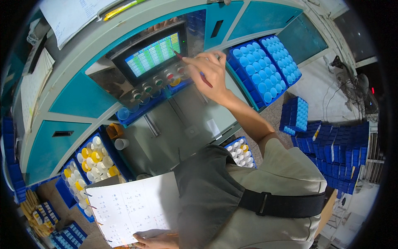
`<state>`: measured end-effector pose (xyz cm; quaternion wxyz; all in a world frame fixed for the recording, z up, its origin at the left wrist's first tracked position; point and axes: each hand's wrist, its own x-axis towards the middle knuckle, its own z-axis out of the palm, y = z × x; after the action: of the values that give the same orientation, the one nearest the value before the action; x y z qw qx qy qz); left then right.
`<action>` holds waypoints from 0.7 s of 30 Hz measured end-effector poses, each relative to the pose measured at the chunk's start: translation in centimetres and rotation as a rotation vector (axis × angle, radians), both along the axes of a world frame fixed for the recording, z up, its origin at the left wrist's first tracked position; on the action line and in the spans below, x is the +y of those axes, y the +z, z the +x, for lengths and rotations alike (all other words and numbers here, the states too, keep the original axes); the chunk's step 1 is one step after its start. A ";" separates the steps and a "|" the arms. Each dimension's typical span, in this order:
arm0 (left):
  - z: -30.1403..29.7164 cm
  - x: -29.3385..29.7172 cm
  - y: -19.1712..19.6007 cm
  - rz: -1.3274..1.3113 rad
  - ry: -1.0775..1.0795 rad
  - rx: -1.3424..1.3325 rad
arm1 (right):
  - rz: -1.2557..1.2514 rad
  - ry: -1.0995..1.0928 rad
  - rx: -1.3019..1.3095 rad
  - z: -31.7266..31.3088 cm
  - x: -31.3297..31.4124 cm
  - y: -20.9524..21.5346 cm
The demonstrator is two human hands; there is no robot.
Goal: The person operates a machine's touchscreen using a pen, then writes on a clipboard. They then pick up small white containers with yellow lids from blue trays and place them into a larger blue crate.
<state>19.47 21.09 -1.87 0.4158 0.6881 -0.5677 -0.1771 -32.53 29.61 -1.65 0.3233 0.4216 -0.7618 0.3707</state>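
My right hand (210, 74) is raised in front of a machine's control panel, its fingers closed around a dark red pen (206, 81). The pen's tip is at or just in front of the right part of a lit touchscreen (151, 56), which shows a green and white table; contact cannot be made out. Below the screen runs a row of round push buttons (147, 88). Low in the picture, my left hand (155, 241) grips the lower edge of an open notebook (128, 199) with handwritten columns. Part of that hand is cut off by the picture's edge.
Blue crates with light blue cups (257, 68) stand right of the panel. At the left, blue crates hold white and yellow cups (95, 159). Stacked blue crates (336, 145) stand at the far right. Papers (68, 18) and a yellow pen (120, 11) lie on top of the machine.
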 end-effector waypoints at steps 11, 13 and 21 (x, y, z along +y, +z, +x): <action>1.3 -1.9 -2.9 0.006 0.253 0.203 | -0.010 0.045 0.043 -0.2 -1.5 0.8; 1.4 -2.0 -3.0 0.018 0.309 0.235 | 0.001 0.057 0.040 0.1 -1.5 0.8; 1.0 -1.8 -2.4 0.003 0.324 0.291 | -0.007 0.087 0.055 0.2 -2.6 1.3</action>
<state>20.45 19.30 -4.31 0.5154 0.7381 -0.3834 -0.2062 -32.33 27.04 -0.32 0.3290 0.4633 -0.7323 0.3752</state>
